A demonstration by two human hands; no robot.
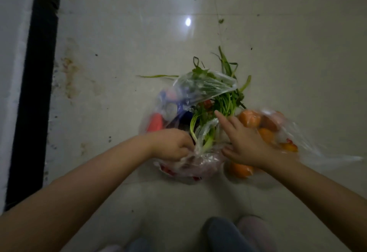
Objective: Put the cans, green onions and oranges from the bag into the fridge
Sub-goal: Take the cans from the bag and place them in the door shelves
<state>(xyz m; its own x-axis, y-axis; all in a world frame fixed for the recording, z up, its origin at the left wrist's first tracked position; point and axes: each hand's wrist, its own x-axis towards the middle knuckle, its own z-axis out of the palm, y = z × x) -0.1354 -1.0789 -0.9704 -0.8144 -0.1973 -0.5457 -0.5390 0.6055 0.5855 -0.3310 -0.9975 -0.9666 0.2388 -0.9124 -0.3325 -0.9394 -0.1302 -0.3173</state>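
reaching into the clear bag (pixel 206 86) at frame centre: left hand (pixel 170 144) is pinching plastic at its mouth; right hand (pixel 243 142), fingers spread, is nearer the green onions (pixel 224 102), which are running up-frame from its fingertips, oranges (pixel 249 119) lying just right.

Stained floor (pixel 123 39), slippers (pixel 256 232), blk strip (pixel 33 92)

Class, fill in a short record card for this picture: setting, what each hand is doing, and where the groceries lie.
Setting: pale tiled floor, seen from above
Left hand: grips the clear plastic bag at its near edge
Right hand: open, fingers straight, over the greens
Green onions: in the bag, leaves spilling out the far side
Oranges: right of the greens, in thin plastic
Cans: left, blurred
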